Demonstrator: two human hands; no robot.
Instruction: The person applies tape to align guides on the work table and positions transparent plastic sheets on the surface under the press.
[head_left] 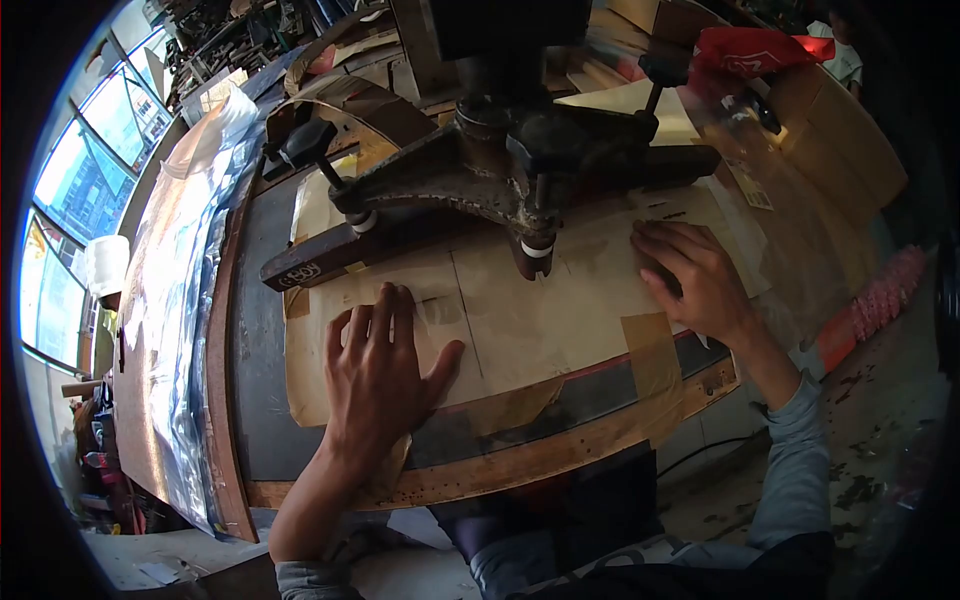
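Observation:
A large beige sheet (400, 330) with thin dark lines lies on the dark work table (600, 388). My left hand (375, 375) rests on its left part, fingers stretched forward and thumb held out to the side. Over at the sheet's right side, my right hand (695, 280) lies with fingers lightly bent and thumb apart; nothing shows in it. Between and beyond both hands stands a dark metal machine head (490, 185) with black knobs and a slotted tip just over the sheet. Its long dark bar (330, 262) runs across behind my fingers.
Brown tape (655, 365) crosses the table's wooden front edge (480, 480). To the left is a board covered in clear plastic (190, 300). A cardboard box (840, 140), a red bag (750, 52) and a pink fluffy duster (885, 290) are at the right.

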